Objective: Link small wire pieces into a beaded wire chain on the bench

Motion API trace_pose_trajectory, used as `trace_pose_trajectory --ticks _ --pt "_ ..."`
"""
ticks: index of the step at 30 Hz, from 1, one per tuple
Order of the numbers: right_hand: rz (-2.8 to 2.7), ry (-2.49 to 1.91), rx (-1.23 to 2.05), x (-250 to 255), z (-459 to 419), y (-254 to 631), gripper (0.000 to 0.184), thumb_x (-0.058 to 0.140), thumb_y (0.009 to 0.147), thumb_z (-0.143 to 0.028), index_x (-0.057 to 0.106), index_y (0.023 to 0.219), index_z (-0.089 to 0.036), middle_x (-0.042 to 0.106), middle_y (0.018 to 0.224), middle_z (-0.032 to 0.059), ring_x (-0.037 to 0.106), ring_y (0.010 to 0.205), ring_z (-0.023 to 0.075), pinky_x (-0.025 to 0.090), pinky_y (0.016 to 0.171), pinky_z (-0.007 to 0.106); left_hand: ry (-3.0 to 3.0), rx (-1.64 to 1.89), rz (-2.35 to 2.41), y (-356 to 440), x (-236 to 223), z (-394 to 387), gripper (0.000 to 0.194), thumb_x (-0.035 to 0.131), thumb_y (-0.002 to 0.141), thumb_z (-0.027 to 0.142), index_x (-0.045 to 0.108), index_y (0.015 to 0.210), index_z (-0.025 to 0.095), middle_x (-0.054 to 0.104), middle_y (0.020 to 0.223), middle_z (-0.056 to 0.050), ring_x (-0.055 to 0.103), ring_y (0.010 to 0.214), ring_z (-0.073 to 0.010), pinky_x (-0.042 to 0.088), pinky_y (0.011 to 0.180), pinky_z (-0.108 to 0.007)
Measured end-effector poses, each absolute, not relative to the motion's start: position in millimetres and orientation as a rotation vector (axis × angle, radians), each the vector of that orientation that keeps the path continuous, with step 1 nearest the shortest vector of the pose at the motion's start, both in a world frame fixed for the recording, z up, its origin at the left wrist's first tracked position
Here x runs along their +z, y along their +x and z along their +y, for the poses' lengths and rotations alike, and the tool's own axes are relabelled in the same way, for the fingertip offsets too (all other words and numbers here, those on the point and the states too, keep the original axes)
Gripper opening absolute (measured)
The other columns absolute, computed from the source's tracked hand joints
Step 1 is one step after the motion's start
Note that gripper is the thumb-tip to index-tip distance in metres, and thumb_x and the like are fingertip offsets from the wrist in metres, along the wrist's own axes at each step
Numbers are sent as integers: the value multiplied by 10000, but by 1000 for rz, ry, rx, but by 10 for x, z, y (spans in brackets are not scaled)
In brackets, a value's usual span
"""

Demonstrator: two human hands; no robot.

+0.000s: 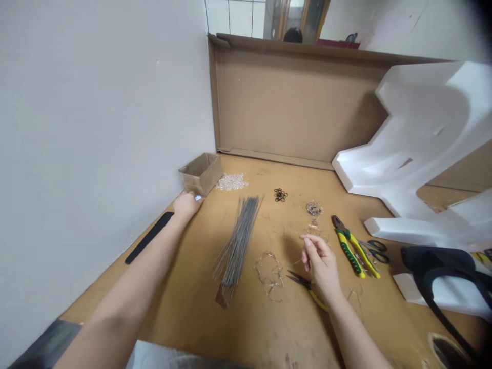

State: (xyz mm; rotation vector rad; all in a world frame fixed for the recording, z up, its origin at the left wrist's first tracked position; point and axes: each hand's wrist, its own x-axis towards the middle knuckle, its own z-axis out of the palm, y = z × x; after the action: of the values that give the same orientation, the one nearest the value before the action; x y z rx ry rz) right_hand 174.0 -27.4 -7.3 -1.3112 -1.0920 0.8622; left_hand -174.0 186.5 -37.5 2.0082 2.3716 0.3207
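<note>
My left hand (186,206) is at the front of a small open cardboard box (192,183), its fingers curled and partly hidden. A small white and blue thing (198,198) shows at its fingertips; I cannot tell what it is. Over the table's right half, my right hand (322,261) is closed in a pinch, with a thin wire (295,263) sticking out to its left. Below that hand lie long-nose pliers (302,280) with yellow handles, partly covered by the wrist. Between my hands rests a bundle of straight grey wires (240,241). Bent wire pieces (270,275) lie to its right.
Clear beads (232,181), black rings (280,195) and a small wire heap (314,208) lie farther back. Green-and-yellow pliers (351,248) and scissors (376,250) are at right. White foam (426,128) and a cardboard panel (300,102) border the table; a black strip (149,237) lies left.
</note>
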Motion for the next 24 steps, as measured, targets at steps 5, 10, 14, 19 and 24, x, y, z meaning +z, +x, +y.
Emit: trace_pose_trajectory --ticks 5,10,14,19,24 --pt "-1145 -1346 967 34 -302 1781 253 549 805 -412 593 877 -174 391 417 -80 314 365 73 213 378 197 2221 417 2113 -1371 -195 1450 373 466 769 471 598 960 180 593 976 -90 558 893 -226 398 751 -281" --pt "-1273 -1270 1343 58 -325 1818 274 555 795 -410 624 831 -147 341 397 -94 249 360 54 152 388 192 2373 560 1394 -734 -146 857 275 532 758 402 597 921 191 587 913 -59 560 805 -187 405 717 -267" --pt "-1399 -1161 1627 46 -361 1791 283 553 790 -400 647 809 -134 374 398 -93 235 351 43 165 388 183 2564 487 1128 -393 -226 543 189 546 761 330 600 873 188 579 850 -52 538 822 -194 391 728 -285" --pt "-1560 -1064 1856 31 -409 1686 244 580 763 -359 674 789 -135 468 440 -67 352 374 50 251 397 176 2669 439 1127 -272 -370 453 200 542 770 332 597 867 166 572 847 -71 520 842 -210 387 746 -315" --pt "-1618 -1130 1805 -12 -417 1644 220 573 756 -330 685 787 -144 468 433 -69 376 374 55 283 403 175 2648 436 1130 -286 -423 471 189 538 767 284 595 908 171 566 874 -74 515 857 -206 391 757 -321"
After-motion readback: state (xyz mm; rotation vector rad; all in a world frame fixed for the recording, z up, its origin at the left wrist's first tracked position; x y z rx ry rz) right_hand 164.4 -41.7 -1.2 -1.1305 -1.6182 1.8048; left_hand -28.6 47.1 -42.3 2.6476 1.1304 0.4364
